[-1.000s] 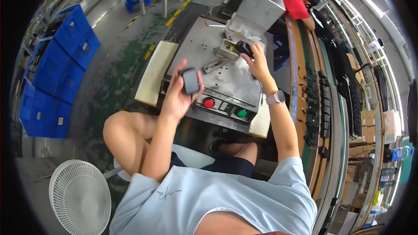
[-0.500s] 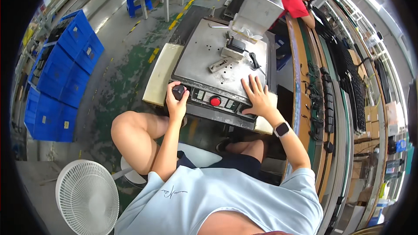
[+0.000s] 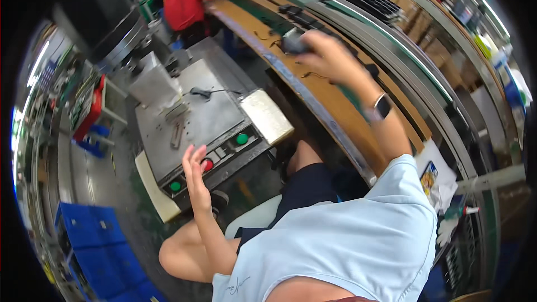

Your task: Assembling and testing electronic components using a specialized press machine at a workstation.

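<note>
My right hand point(image 3: 331, 60) is blurred by motion over the wooden bench strip. Its fingers close on a dark, blocky power adapter point(image 3: 293, 41), which is smeared too. Near the red button point(image 3: 207, 165) on the press's front panel, my left hand point(image 3: 197, 182) is raised with fingers apart and holds nothing. Behind it lies the metal plate point(image 3: 218, 117) of the press, bearing a small metal fixture point(image 3: 177, 134). A black cord with a dark piece point(image 3: 200, 93) lies on the plate; the detail is blurred.
Green buttons point(image 3: 241, 138) flank the red one. Several black adapters point(image 3: 302, 17) and cords lie along the bench point(image 3: 246, 14) to the right. A person in a red shirt point(image 3: 190, 1) sits at the far side. Blue bins point(image 3: 103, 229) stand at left.
The view has turned right. My right hand has left the press front and swung over the bench, now with an adapter. My left hand has let go of its black block and opened.
</note>
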The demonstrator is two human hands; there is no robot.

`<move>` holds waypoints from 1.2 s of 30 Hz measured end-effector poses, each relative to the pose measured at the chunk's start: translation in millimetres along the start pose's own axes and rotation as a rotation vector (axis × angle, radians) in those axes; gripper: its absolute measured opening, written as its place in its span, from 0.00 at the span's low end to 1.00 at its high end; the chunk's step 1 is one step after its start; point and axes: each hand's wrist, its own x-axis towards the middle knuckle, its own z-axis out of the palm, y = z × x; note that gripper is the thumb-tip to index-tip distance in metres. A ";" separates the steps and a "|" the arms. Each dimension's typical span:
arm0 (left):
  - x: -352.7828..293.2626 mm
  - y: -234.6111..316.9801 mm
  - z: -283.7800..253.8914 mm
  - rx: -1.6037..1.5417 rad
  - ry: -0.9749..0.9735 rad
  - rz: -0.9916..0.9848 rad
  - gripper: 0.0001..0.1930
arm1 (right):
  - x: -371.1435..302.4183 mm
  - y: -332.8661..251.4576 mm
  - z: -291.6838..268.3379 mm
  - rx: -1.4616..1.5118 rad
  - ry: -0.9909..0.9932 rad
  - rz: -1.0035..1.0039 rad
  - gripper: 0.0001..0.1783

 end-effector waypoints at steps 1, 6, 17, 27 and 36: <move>-4.1 -8.0 2.1 -0.029 -0.020 -0.033 0.28 | -13.9 42.7 -28.4 -0.018 0.133 0.155 0.19; -24.2 -44.0 5.0 -0.082 -0.108 -0.131 0.23 | -150.5 263.7 -162.6 -0.677 0.274 0.548 0.22; 50.9 -50.5 -19.9 -0.112 0.116 0.089 0.12 | -108.1 214.0 -10.2 -0.596 -0.002 0.858 0.40; 225.7 -101.3 -121.7 0.623 0.132 0.506 0.34 | 3.9 -5.7 -92.4 0.212 0.455 -0.078 0.30; 181.7 -41.8 -126.0 -0.445 -0.131 0.218 0.37 | 88.9 -22.3 114.6 0.323 -0.041 -0.196 0.28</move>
